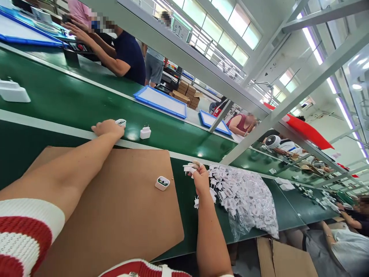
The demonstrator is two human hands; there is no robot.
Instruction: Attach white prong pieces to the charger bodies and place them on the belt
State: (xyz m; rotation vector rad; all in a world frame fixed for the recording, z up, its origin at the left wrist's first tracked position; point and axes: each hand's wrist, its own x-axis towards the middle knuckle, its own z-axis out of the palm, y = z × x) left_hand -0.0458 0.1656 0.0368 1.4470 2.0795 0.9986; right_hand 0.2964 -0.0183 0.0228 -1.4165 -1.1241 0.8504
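Note:
My left hand point(108, 129) reaches over the green conveyor belt, its fingers closed at the side of a small white charger housing point(121, 122) with an open, dark inside. My right hand point(201, 177) pinches a white plug cover point(189, 168) with metal prongs, above the bench beside a pile of similar parts. On the brown cardboard sheet point(123, 207) between my arms lies another white charger housing point(162, 183), its open end showing a green circuit board. A white charger with prongs up point(145, 132) stands on the belt, right of my left hand.
A clear plastic bag point(253, 196) spills many white plug covers on the right. Another charger point(14, 91) sits at the belt's far left. Blue-rimmed trays point(161, 100) line the far side. A slanting metal post point(248, 134) rises ahead; co-workers sit across and to the right.

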